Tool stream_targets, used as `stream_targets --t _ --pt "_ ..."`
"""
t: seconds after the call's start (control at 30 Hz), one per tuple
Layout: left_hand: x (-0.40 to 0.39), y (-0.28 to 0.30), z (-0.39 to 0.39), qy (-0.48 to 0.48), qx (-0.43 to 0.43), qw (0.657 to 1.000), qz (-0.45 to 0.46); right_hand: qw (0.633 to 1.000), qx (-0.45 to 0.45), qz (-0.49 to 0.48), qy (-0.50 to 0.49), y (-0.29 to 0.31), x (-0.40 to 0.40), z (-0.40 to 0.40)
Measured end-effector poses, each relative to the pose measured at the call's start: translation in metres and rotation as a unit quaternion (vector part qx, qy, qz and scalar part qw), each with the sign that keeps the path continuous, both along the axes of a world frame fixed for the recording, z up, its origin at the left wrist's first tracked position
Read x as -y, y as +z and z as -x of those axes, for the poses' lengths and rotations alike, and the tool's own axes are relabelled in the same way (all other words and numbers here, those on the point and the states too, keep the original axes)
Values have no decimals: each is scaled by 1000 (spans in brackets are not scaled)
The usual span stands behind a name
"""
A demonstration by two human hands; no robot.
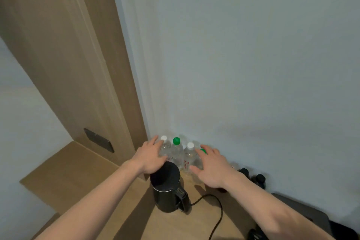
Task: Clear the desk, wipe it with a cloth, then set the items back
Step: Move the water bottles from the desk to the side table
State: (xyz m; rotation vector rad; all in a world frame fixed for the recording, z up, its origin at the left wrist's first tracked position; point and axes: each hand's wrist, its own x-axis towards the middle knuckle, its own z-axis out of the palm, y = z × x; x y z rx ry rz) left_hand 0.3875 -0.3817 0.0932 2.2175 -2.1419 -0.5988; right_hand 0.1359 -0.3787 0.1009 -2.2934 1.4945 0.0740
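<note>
A tall wooden panel point(81, 64) stood on the left, next to the pale wall point(253, 54). The left hand point(151, 159) reached out over the wooden surface point(175, 226) with its fingers straight and spread. Its fingertips were at the first clear bottle with a white cap point(164, 145), but I cannot tell if they touched it. Just below that hand stood a black kettle point(168, 189), upright, with its black cord point(216, 212) running off to the right. Behind the kettle, four clear bottles stood in a row in the corner, close together. The second one had a green cap point(176, 141) and the third had a white cap point(190, 145). The right hand point(213, 167) was spread open too, partly hiding the last bottle with a green cap point(203, 151). It held nothing. Further right, two small dark bottles point(253, 177) stood by the wall.
</note>
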Motion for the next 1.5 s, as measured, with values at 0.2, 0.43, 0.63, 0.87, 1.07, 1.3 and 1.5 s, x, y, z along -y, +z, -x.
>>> stream_targets --t 0.2,0.43,0.63,0.87,1.07,1.3,1.5 --pt "62 -26 -24 -47 -16 998 -36 998 -28 -9 -48 -28 58 -65" --pt "106 -65 -35 -59 -55 994 -72 994 -72 -29 -74 -56 103 -109" --pt "133 -93 -34 -60 -37 995 -65 994 -63 -15 -87 -79 127 -114" --pt "143 -117 -36 -47 -82 996 -2 991 -58 -18 -118 -83 147 -120" --pt "130 -114 -35 -43 -122 991 44 995 -64 20 -78 -83 150 -119" --pt "87 -60 -44 -39 -227 941 249 992 55 96 -64 -39 118 -104" --pt "47 36 -49 -26 -278 918 282 968 167 166 -87 39 73 -88"
